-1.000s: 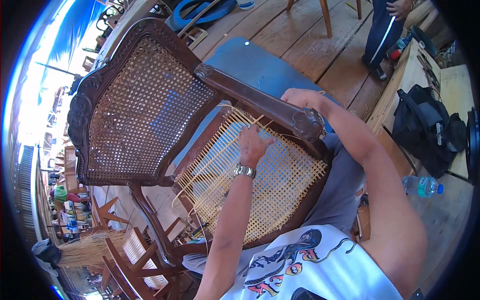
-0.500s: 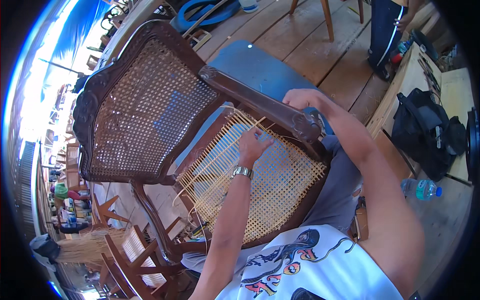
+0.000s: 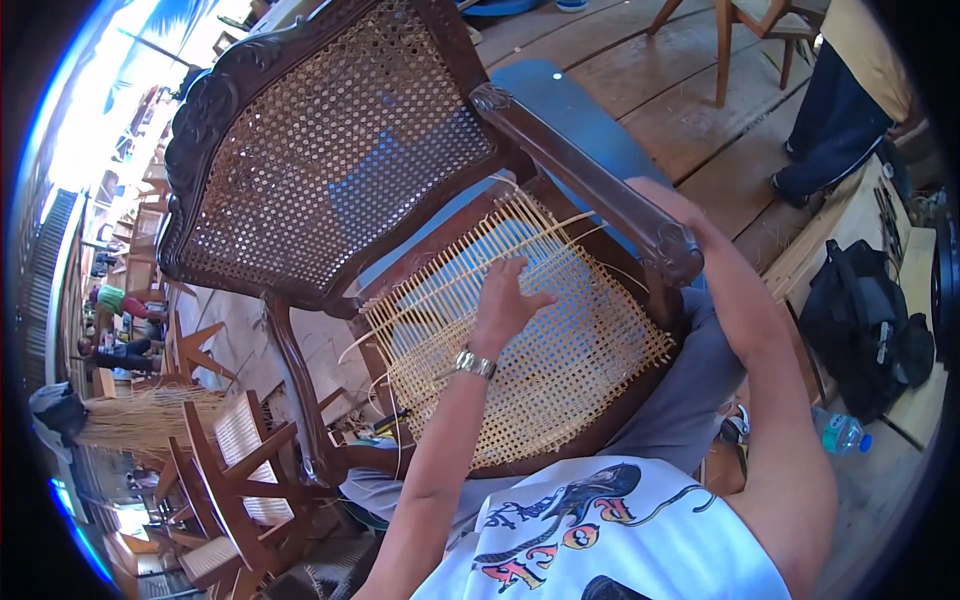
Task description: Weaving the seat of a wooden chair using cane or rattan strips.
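Note:
A dark carved wooden armchair [image 3: 505, 115] lies tilted across my lap, its back panel [image 3: 330, 150] filled with old woven cane. Pale cane strands [image 3: 540, 395] span the seat frame. Near me they form a tight mesh; farther off, parallel strands leave wider gaps. My left hand [image 3: 505, 310], with a metal watch at the wrist, is over the middle of the seat weave, fingers and thumb apart. A loose strand end [image 3: 575, 218] sticks out past the seat's right side. My right hand [image 3: 665, 200] reaches behind the right armrest [image 3: 600, 165], which hides its fingers.
Beneath the chair is a blue surface [image 3: 570, 115] on the plank floor. To the right, a wooden bench [image 3: 805, 245] has a black bag [image 3: 860, 330] and a plastic bottle [image 3: 840, 432]. A person [image 3: 840, 120] stands beyond it. Other wooden chairs [image 3: 240, 470] stand at lower left.
My view has shifted, so the chair sits farther right. My left hand's fingers have spread from a more curled pose on the strands. My right hand has gone behind the armrest.

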Tool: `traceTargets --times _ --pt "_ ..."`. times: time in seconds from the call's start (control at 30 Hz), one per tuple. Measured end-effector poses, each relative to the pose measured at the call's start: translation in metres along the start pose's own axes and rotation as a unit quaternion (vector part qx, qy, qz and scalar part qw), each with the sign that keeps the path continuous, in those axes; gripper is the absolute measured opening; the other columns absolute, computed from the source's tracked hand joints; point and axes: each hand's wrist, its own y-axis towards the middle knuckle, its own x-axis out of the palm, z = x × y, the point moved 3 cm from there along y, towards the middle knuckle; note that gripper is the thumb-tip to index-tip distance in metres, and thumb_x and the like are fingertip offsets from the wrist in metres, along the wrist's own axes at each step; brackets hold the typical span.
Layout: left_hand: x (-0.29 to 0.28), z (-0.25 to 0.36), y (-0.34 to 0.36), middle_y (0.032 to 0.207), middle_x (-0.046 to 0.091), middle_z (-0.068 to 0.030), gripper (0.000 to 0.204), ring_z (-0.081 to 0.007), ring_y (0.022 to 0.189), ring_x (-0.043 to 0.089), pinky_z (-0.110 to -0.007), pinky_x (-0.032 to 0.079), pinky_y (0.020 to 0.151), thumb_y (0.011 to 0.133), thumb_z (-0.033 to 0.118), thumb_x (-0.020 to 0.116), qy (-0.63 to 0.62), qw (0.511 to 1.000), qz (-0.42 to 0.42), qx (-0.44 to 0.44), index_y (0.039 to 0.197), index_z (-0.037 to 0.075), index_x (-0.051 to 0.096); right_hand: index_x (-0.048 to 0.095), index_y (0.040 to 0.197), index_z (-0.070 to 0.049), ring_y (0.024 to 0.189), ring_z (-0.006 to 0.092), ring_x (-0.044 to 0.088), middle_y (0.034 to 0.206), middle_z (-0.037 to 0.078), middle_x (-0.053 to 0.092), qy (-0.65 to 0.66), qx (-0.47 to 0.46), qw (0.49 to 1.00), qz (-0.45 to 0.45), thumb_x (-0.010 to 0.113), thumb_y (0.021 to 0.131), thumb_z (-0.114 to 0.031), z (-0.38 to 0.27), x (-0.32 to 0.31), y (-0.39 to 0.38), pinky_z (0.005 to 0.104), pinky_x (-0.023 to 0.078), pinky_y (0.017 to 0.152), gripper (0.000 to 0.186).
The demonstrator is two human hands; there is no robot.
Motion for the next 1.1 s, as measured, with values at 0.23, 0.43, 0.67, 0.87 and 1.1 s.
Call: traceTargets --times 0.23,0.43,0.67,0.87,1.1 --pt "0.027 0.01 0.03 0.104 0.066 -0.0161 0.069 -0.0341 0.102 0.064 -0.045 0.052 0.091 0.066 0.041 0.099 0.051 0.998 0.014 0.035 0.109 -0.001 0.066 0.066 0.135 -0.007 0.105 0.0093 0.063 0.119 0.004 0.07 0.227 0.012 0.974 0.018 0.06 0.105 -0.021 -0.009 0.04 -0.002 0.0303 0.05 0.091 0.034" --pt "0.03 0.021 0.032 0.104 0.066 -0.0179 0.065 -0.0351 0.101 0.064 -0.045 0.052 0.091 0.065 0.039 0.099 0.076 0.997 0.019 -0.006 0.105 -0.001 0.068 0.062 0.142 -0.009 0.116 0.0078 0.059 0.131 0.002 0.066 0.426 0.098 0.898 -0.044 0.053 0.11 -0.019 0.027 0.029 -0.015 0.029 0.046 0.103 0.035" --pt "0.025 0.013 0.036 0.104 0.067 -0.0167 0.066 -0.033 0.098 0.064 -0.044 0.053 0.087 0.064 0.044 0.1 0.044 0.999 -0.014 -0.009 0.103 0.001 0.069 0.059 0.147 -0.008 0.119 0.0093 0.062 0.133 0.005 0.067 0.322 0.088 0.941 -0.062 0.056 0.11 -0.018 -0.007 0.019 -0.02 0.0286 0.047 0.105 0.038" --pt "0.035 0.008 0.034 0.103 0.066 -0.0173 0.06 -0.0344 0.102 0.062 -0.045 0.051 0.092 0.065 0.039 0.1 0.024 0.997 -0.013 -0.066 0.1 0.004 0.066 0.062 0.144 -0.006 0.117 0.0091 0.064 0.134 0.004 0.068 0.465 0.149 0.872 -0.039 0.056 0.11 -0.021 -0.008 0.022 -0.021 0.0279 0.05 0.102 0.038" --pt "0.036 -0.001 0.036 0.103 0.066 -0.0147 0.057 -0.0308 0.099 0.062 -0.046 0.051 0.089 0.07 0.043 0.097 0.014 0.999 -0.023 -0.045 0.102 0.005 0.069 0.061 0.145 -0.004 0.121 0.0129 0.065 0.138 0.006 0.067 0.13 -0.03 0.99 -0.037 0.06 0.106 -0.018 0.023 0.025 -0.002 0.0306 0.051 0.103 0.041"
